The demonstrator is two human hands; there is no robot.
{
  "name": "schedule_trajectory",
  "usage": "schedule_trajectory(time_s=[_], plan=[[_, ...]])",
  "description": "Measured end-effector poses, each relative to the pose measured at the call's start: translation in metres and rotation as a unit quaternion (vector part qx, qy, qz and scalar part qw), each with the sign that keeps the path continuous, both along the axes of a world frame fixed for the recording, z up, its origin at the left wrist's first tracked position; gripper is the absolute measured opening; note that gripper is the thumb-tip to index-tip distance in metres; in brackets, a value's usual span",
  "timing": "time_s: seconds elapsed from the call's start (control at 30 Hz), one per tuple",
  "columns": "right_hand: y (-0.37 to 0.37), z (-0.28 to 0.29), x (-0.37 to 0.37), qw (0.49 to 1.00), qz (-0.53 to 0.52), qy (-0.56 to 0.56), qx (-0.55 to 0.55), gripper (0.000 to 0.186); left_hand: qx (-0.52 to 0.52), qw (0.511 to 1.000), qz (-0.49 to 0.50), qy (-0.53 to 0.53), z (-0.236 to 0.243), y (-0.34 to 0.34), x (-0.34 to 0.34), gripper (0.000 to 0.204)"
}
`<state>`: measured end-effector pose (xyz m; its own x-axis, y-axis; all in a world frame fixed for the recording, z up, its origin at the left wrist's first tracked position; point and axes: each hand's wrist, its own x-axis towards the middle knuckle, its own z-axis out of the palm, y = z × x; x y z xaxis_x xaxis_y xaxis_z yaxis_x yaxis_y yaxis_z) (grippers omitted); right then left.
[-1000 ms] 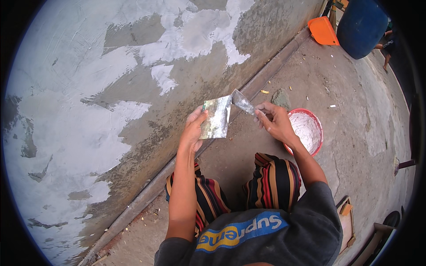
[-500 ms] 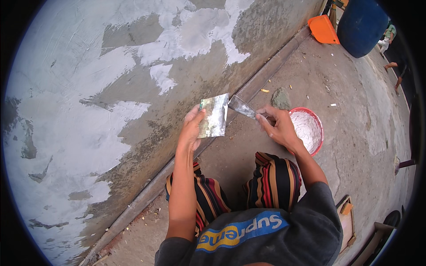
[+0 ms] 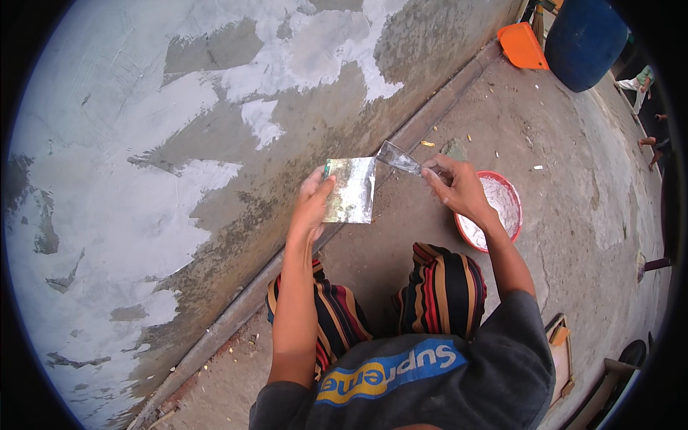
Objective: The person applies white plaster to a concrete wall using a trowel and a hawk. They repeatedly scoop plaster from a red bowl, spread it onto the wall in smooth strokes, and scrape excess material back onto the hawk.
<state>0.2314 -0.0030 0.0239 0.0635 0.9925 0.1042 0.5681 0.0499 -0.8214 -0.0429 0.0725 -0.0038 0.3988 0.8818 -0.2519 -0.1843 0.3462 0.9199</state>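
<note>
- Both hands are grasping tools: the left hand (image 3: 312, 204) clasps a metal plate (image 3: 350, 190) along its left edge, thumb on the upper face, and the right hand (image 3: 457, 188) pinches a putty knife (image 3: 399, 158) between thumb and fingers.
- Grey wall (image 3: 215, 165), patched unevenly with white coating, fills the left and top of the view.
- Concrete floor (image 3: 573, 165) spreads to the right of the wall, with the person's striped trousers (image 3: 446, 294) above it at the lower middle.
- Dark blue barrel (image 3: 586, 43) stands at the upper right.
- Orange dustpan (image 3: 524, 46) sits just left of the barrel, near the wall's foot.
- Red-rimmed bowl (image 3: 518, 201) rests on the floor, partly behind the right forearm; white paste (image 3: 504, 203) is inside.
- The metal plate is held up in front of the wall's base, its face shiny and smeared.
- The putty knife points left, its blade corner at the plate's upper right corner; whether they touch, I cannot tell.
- Stone (image 3: 454, 150) lies on the floor, partly hidden by the right hand.
- Small yellow scrap (image 3: 428, 144) lies left of the stone.
</note>
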Motion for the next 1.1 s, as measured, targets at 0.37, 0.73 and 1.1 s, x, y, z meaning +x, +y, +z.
schedule_trajectory(time_s=[0.37, 0.73, 1.1], plan=[[0.006, -0.004, 0.015, 0.992, 0.079, -0.065, -0.068, 0.018, 0.033, 0.997, -0.002, 0.070, -0.018, 0.001, 0.005, 0.041], [0.007, -0.005, 0.017, 0.974, 0.128, -0.013, -0.187, 0.018, 0.015, 0.990, -0.064, 0.123, -0.023, 0.006, 0.009, 0.042], [0.003, -0.006, 0.012, 0.957, 0.158, 0.001, -0.243, 0.019, -0.039, 0.990, -0.053, 0.122, -0.041, 0.012, 0.015, 0.034]])
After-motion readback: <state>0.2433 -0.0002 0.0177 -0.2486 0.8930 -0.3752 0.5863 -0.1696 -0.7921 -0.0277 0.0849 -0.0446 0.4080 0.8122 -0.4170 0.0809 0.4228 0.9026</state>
